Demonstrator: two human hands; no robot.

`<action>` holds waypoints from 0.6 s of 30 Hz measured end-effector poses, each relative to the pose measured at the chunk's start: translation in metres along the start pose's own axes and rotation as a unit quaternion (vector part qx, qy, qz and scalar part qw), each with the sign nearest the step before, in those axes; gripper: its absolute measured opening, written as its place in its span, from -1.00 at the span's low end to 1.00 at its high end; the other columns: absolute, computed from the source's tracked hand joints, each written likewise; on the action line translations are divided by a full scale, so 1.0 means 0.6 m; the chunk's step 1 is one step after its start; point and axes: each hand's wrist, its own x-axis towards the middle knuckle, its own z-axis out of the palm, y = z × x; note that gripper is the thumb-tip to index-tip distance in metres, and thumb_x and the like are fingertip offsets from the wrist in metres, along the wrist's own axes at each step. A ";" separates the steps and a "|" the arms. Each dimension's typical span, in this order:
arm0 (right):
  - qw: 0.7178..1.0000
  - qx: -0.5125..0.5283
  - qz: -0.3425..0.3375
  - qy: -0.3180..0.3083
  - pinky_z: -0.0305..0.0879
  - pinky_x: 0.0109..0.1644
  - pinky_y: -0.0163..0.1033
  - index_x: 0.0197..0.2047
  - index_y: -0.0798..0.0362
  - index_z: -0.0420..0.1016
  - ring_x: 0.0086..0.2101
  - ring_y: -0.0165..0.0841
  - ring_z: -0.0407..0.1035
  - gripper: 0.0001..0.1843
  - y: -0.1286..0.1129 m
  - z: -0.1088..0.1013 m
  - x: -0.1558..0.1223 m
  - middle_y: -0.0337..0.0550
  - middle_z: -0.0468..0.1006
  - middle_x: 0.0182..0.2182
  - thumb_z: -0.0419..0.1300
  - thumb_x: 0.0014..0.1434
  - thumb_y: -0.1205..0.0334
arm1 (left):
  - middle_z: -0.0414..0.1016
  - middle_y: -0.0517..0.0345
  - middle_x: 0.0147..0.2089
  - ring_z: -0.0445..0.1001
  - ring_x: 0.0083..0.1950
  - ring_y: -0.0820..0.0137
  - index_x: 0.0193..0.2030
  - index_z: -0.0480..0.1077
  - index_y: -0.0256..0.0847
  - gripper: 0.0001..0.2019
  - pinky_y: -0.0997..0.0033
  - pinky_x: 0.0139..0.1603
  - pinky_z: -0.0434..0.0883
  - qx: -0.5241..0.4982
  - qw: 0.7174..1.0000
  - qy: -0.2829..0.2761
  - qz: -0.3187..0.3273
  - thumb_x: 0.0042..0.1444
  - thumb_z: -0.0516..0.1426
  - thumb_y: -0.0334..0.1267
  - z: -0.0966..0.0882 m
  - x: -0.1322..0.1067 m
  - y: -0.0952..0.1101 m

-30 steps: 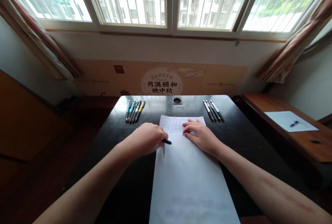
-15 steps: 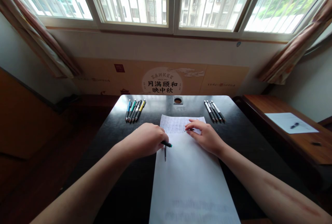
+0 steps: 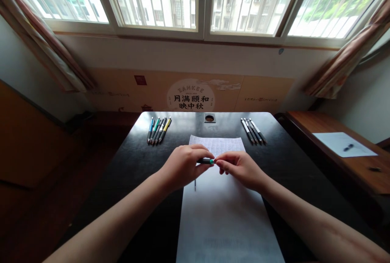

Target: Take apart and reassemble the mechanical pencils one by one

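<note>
My left hand (image 3: 184, 165) is closed around a dark pen barrel (image 3: 203, 161) with a green end, held level above the paper and pointing right. At that green end, the thumb and fingertips of my right hand (image 3: 237, 167) are pinched together around something too small to make out. Both hands meet over a long white sheet of paper (image 3: 228, 214). Below my left hand a thin dark rod like a pen refill (image 3: 195, 185) shows on the paper, its upper part hidden by the hand.
Several coloured pens (image 3: 159, 130) lie at the back left of the black table (image 3: 134, 149). Several white and black pens (image 3: 253, 131) lie at the back right. A square black holder (image 3: 209, 118) sits at the far edge. A wooden side table (image 3: 323, 125) carries a paper sheet (image 3: 335, 139).
My right hand has lifted off the top of the paper and come left to the pen's green end. My left hand has moved up and right, turning the barrel level.
</note>
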 end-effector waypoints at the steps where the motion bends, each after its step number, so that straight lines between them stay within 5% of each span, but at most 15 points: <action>1: 1.000 0.004 0.004 -0.008 0.39 -0.30 -0.26 -0.23 0.07 0.67 -0.41 -0.31 0.47 -0.67 -0.001 0.002 -0.001 -0.14 0.62 -0.44 0.26 0.27 -0.04 | 0.66 0.11 -0.16 0.62 -0.19 0.35 -0.17 0.61 -0.17 -0.90 0.45 -0.17 0.50 -0.010 1.000 -0.004 0.012 0.20 0.25 -0.28 0.000 0.000 0.001; 5: 1.000 0.005 0.009 -0.019 0.36 -0.30 -0.26 -0.27 0.06 0.67 -0.42 -0.32 0.44 -0.64 0.002 0.002 -0.001 -0.15 0.61 -0.46 0.26 0.27 -0.07 | 0.65 0.15 -0.17 0.62 -0.20 0.39 -0.19 0.59 -0.15 -0.88 0.49 -0.20 0.47 -0.001 0.999 -0.003 0.049 0.24 0.19 -0.34 -0.006 -0.001 -0.001; 9: 0.998 0.032 0.009 0.052 0.31 -0.32 -0.26 -0.16 0.07 0.67 -0.41 -0.33 0.40 -0.60 0.012 -0.014 0.004 -0.15 0.58 -0.46 0.26 0.25 -0.11 | 0.65 0.15 -0.14 0.61 -0.19 0.38 -0.17 0.59 -0.14 -0.85 0.49 -0.18 0.44 0.033 0.998 -0.014 0.044 0.21 0.19 -0.38 -0.014 -0.002 -0.020; 13: 0.988 0.051 0.021 0.141 0.23 -0.39 -0.27 -0.09 0.11 0.66 -0.48 -0.38 0.28 -0.51 0.020 -0.035 0.011 -0.19 0.46 -0.49 0.23 0.25 -0.17 | 0.64 0.18 -0.12 0.61 -0.17 0.37 -0.16 0.59 -0.11 -0.79 0.49 -0.17 0.43 0.052 0.995 -0.086 0.028 0.16 0.18 -0.45 -0.014 0.000 -0.043; 18: 0.989 0.038 0.016 0.143 0.18 -0.41 -0.27 -0.01 0.09 0.61 -0.47 -0.39 0.22 -0.55 0.019 -0.038 0.014 -0.22 0.38 -0.46 0.15 0.30 -0.09 | 0.63 0.21 -0.09 0.61 -0.19 0.37 -0.14 0.59 -0.07 -0.77 0.48 -0.16 0.42 0.084 0.982 -0.168 0.027 0.17 0.18 -0.45 -0.008 0.002 -0.042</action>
